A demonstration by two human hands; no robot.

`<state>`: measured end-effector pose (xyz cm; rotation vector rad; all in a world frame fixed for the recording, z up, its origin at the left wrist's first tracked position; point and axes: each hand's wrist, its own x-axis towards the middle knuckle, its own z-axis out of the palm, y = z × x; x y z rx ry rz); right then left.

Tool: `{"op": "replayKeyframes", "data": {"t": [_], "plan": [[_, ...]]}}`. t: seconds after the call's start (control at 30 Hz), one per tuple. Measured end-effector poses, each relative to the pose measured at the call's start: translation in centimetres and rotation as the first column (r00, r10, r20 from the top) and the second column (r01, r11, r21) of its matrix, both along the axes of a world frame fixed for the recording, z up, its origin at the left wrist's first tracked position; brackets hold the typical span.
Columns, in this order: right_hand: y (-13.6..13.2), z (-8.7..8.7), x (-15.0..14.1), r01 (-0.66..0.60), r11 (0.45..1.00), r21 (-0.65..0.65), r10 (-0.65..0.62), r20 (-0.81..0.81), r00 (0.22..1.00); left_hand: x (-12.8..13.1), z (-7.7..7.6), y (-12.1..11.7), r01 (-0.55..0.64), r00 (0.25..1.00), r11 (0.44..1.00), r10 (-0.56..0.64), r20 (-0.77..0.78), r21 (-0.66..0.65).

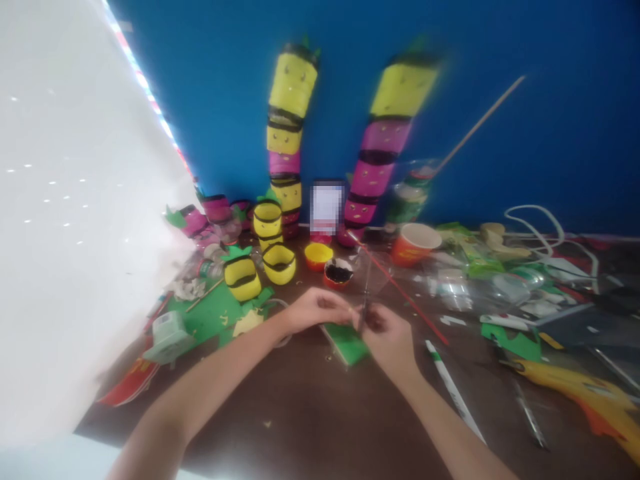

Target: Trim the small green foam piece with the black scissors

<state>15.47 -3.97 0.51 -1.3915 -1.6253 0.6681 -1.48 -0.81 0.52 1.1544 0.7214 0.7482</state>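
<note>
Above the green pad (353, 348), the right hand (387, 333) grips what look like scissors (365, 307), blades pointing away from the body. The left hand (320, 308) meets it there with thumb and fingers drawn together; blur hides whether anything is pinched between them. Clean cutting here would call for short, slow snips – the left fingertips kept behind the blades' line, and any piece turned into the scissors rather than the wrist twisted. Working over the pad should help in catching scraps.

Just beyond the pad sits the small bowl of dark bits (339, 272), best left unbumped by the blade tips. To the pad's right lie the red stick (405, 293) and the marker (453, 387) – near enough for the right elbow to want care. Farther right on the surface (280, 417) rests the glue gun (575, 387).
</note>
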Motion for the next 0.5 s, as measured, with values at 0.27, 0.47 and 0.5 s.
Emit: {"op": "replayKeyframes", "data": {"t": [0.27, 0.47, 0.5], "plan": [[0.03, -0.08, 0.07, 0.019, 0.999, 0.039, -0.022, 0.068, 0.997, 0.01, 0.43, -0.17, -0.026, 0.997, 1.000, 0.026, -0.068, 0.008], [-0.12, 0.02, -0.05, 0.017, 0.999, 0.038, -0.021, 0.100, 0.995, -0.05, 0.48, -0.28, -0.022, 0.997, 0.998, 0.026, -0.079, 0.050], [-0.15, 0.00, -0.05, 0.017, 0.999, 0.043, -0.021, 0.101, 0.995, -0.06, 0.43, -0.26, -0.026, 0.996, 0.998, 0.031, -0.082, 0.058]]}}
